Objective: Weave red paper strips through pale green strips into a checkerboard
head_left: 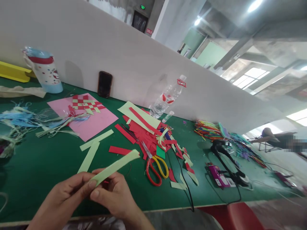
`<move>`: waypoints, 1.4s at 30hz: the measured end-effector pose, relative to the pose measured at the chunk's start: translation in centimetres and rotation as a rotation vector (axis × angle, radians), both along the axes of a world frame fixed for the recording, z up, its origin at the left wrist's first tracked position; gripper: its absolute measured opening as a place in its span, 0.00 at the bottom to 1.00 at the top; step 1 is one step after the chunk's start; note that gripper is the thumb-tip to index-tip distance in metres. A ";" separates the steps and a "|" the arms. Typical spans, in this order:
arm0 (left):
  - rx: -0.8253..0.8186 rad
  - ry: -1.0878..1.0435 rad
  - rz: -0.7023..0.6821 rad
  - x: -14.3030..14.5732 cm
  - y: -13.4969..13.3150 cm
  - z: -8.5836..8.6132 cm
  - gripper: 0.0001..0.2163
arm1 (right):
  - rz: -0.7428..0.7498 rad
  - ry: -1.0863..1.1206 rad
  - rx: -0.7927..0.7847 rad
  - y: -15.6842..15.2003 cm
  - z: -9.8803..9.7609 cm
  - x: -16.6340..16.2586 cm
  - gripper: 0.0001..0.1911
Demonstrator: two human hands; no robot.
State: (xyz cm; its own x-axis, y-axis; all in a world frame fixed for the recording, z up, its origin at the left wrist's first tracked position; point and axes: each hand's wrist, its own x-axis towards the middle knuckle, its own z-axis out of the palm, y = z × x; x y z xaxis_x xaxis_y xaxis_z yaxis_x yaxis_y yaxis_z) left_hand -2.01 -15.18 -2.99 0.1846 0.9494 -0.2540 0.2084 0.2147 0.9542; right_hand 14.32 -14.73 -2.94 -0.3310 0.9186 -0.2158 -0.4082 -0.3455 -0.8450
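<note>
My left hand pinches the lower end of a pale green paper strip between thumb and fingers. My right hand is closed at the same end, its fingers curled behind the strip; a bit of red shows beside them. Just ahead lie two loose pale green strips and a red paper strip. To the right, scissors with red and yellow handles rest slightly open by a heap of red paper. A woven red and green paper piece sits on pink paper.
Along the low wall stand a cup, a phone and a tilted water bottle. Blue and green shreds cover the left. Rightward are paper scraps, a black cable, coloured sticks, a black strap and a purple device.
</note>
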 end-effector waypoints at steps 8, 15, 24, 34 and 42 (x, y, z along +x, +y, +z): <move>-0.008 0.119 0.070 1.3 -1.3 0.2 0.20 | -0.344 -0.067 0.029 0.4 0.0 0.5 0.17; -0.030 0.086 0.008 1.4 -1.5 0.1 0.20 | -0.494 -0.138 0.099 0.9 -0.6 2.9 0.16; -0.029 0.037 0.007 1.4 -1.8 0.0 0.21 | -0.506 -0.247 0.133 0.1 -2.0 3.5 0.22; 0.078 0.079 -0.071 0.1 -0.1 -0.3 0.18 | -0.162 -0.256 0.161 -0.2 0.5 1.2 0.18; 0.437 0.511 -0.062 -4.8 0.8 -3.0 0.14 | -0.187 -0.536 0.140 0.3 0.1 4.8 0.17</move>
State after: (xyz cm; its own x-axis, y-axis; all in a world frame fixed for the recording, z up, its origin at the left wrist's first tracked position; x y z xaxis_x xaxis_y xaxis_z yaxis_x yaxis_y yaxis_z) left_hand -6.83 -14.38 -6.03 0.2010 0.9762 0.0812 0.6560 -0.1957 0.7289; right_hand 19.16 -14.46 -2.81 -0.0390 0.9827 -0.1809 0.0457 -0.1791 -0.9828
